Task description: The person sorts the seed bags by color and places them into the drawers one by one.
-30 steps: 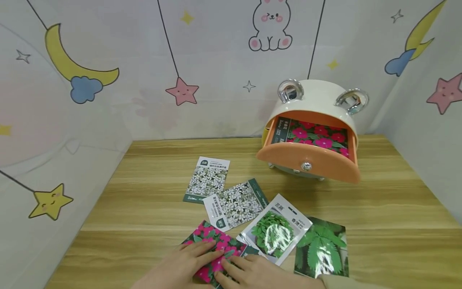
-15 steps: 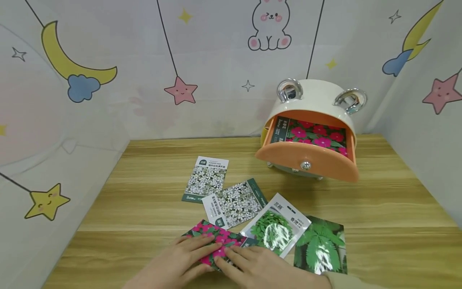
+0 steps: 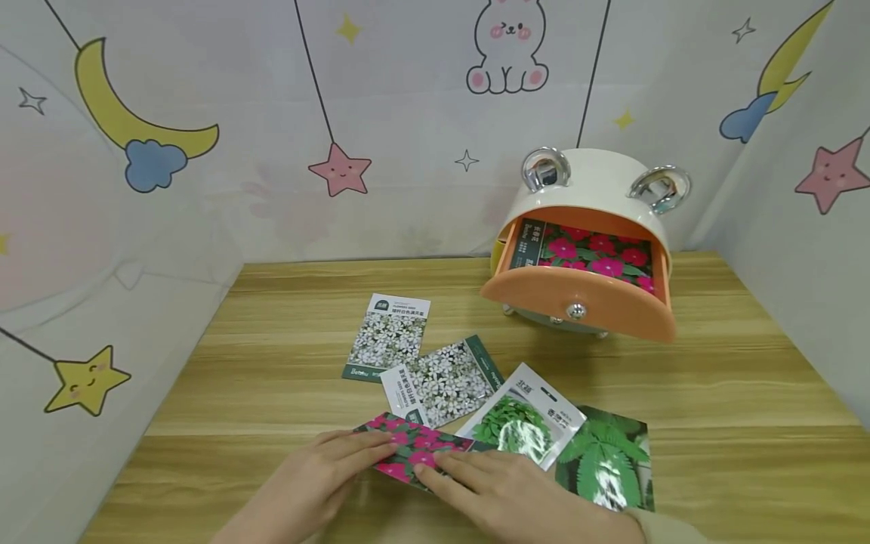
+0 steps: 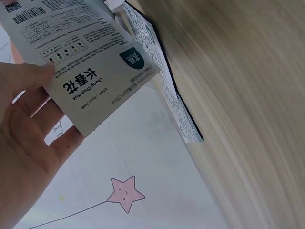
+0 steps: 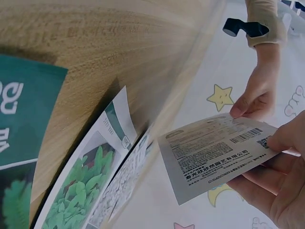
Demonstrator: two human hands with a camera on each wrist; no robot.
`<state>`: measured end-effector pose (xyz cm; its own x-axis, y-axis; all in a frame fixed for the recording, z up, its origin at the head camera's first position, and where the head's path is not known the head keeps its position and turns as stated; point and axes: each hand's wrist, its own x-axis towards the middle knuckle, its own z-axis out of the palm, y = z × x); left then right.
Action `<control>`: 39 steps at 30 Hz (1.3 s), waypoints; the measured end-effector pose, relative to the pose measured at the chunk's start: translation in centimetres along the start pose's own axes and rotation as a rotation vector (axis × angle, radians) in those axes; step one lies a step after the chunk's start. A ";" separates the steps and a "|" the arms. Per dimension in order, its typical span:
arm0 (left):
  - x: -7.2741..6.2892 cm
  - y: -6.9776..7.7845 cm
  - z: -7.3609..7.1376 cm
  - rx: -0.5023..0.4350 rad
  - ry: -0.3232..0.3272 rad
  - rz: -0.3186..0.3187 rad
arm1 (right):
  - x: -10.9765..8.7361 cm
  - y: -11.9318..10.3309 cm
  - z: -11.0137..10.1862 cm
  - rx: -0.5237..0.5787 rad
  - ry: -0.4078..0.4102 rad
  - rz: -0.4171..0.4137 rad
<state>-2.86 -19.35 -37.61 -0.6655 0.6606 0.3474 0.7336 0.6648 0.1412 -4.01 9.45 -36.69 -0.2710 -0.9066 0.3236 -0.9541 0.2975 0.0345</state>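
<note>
Both my hands hold a seed packet with a pink-flower front near the table's front edge. My left hand pinches its left end and my right hand its right end, fingers over the flower side. The packet is raised and tilted off the table. In the left wrist view its white printed back shows, with the left thumb pressed on it. The right wrist view shows the same back between the right thumb and fingers. Just beyond lie a green-leaf seed packet and a white-flower seed packet.
Another white-flower packet lies farther back. At right, a dark green leaf packet lies partly under the green-leaf one. A white rounded box with chrome rings stands back right, its orange drawer pulled out. A pink-flower packet lies inside.
The pink-flower packet has gone from nearly flat under my hands to lifted and tilted, its near edge up. My left hand has shifted left and the right hand slightly right.
</note>
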 end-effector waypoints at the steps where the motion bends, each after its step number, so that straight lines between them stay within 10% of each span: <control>1: 0.0 0.0 0.0 0.005 0.003 -0.003 | -0.1 0.0 -0.1 0.013 -0.004 0.008; 30: 2.6 1.7 -2.2 0.044 0.157 0.141 | -2.7 0.3 -3.6 0.061 0.162 0.134; 39: 3.8 2.2 -3.4 0.008 0.194 0.185 | -3.1 0.2 -4.9 0.038 0.339 0.155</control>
<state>-3.29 -16.53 -32.85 -0.4804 0.6925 0.5383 0.8388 0.5421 0.0513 -2.76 13.78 -33.02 -0.3608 -0.6989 0.6175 -0.9109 0.4063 -0.0723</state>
